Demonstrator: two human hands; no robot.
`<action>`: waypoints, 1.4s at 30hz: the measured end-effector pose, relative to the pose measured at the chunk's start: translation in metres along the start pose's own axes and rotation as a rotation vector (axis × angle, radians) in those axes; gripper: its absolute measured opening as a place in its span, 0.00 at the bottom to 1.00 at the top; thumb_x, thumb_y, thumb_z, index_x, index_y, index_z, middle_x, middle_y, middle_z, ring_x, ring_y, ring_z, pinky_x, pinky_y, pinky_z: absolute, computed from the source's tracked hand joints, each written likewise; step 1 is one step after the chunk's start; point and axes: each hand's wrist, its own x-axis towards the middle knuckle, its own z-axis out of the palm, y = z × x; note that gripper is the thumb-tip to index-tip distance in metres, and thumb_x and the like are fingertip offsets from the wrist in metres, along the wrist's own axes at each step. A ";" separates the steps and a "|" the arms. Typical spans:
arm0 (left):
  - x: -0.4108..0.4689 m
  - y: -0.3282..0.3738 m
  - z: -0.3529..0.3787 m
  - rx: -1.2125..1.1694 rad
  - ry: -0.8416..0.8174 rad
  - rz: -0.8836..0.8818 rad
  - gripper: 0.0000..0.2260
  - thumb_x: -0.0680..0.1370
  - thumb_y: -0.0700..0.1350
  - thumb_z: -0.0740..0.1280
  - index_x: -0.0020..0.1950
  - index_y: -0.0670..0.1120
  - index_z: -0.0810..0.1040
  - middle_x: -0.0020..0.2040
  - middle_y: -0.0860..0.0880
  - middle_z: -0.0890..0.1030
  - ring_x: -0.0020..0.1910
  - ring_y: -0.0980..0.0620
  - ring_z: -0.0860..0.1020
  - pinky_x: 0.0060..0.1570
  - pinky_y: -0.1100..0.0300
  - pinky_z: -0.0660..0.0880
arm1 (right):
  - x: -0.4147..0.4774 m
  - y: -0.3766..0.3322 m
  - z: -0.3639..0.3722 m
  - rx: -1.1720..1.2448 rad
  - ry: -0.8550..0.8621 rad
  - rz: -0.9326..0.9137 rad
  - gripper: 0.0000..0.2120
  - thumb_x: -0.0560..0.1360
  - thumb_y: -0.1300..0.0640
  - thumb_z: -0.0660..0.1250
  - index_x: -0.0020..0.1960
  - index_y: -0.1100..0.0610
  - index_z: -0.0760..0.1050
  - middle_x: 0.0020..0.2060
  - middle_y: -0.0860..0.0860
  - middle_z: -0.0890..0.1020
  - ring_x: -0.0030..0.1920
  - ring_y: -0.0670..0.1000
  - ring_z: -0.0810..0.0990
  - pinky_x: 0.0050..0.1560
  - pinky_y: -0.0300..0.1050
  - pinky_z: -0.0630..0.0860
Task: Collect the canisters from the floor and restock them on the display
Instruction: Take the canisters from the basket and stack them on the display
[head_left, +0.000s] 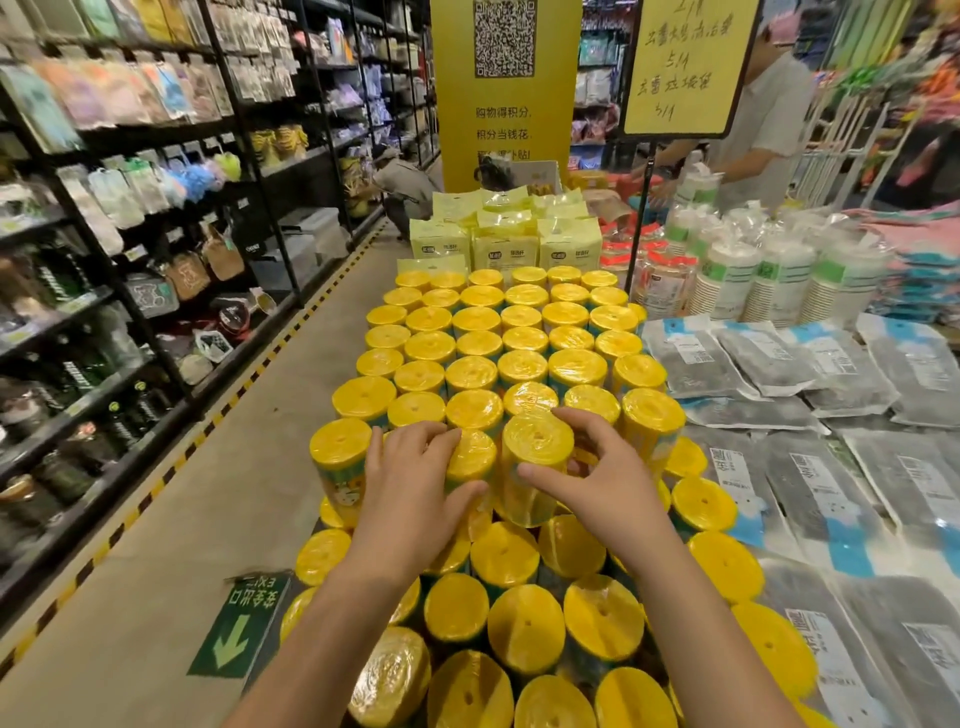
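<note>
Several yellow-topped canisters wrapped in clear film stand upright in rows on the display table, with a lower tier nearer me. My left hand curls round one canister at the front edge of the upper tier, thumb on its side. My right hand grips the neighbouring canister, fingers arched over its far side and thumb across its front. Both canisters stand upright among the others.
Flat grey packets lie right of the canisters, stacked paper cups behind them. Yellow bags sit at the far end before a yellow pillar. A shelved aisle runs left; one person crouches there, another stands at back right.
</note>
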 end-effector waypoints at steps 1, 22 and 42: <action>-0.003 -0.001 -0.002 -0.018 0.010 -0.004 0.29 0.76 0.62 0.69 0.74 0.52 0.72 0.69 0.54 0.72 0.72 0.52 0.65 0.79 0.43 0.47 | 0.003 0.004 0.004 -0.016 -0.003 0.007 0.35 0.66 0.47 0.82 0.70 0.41 0.72 0.61 0.34 0.75 0.56 0.31 0.76 0.46 0.25 0.74; -0.060 -0.046 -0.047 0.018 0.031 -0.010 0.25 0.77 0.63 0.58 0.68 0.51 0.76 0.65 0.51 0.74 0.67 0.48 0.70 0.65 0.49 0.68 | -0.005 -0.024 0.037 -0.745 -0.027 -0.366 0.33 0.71 0.43 0.76 0.73 0.48 0.71 0.67 0.47 0.71 0.70 0.50 0.67 0.67 0.50 0.71; -0.317 -0.061 -0.102 0.457 -0.137 -0.909 0.26 0.77 0.56 0.69 0.73 0.51 0.70 0.72 0.48 0.69 0.73 0.43 0.66 0.73 0.48 0.61 | -0.145 -0.065 0.248 -0.642 -1.021 -1.013 0.33 0.70 0.54 0.75 0.74 0.53 0.70 0.68 0.56 0.74 0.64 0.60 0.75 0.59 0.53 0.77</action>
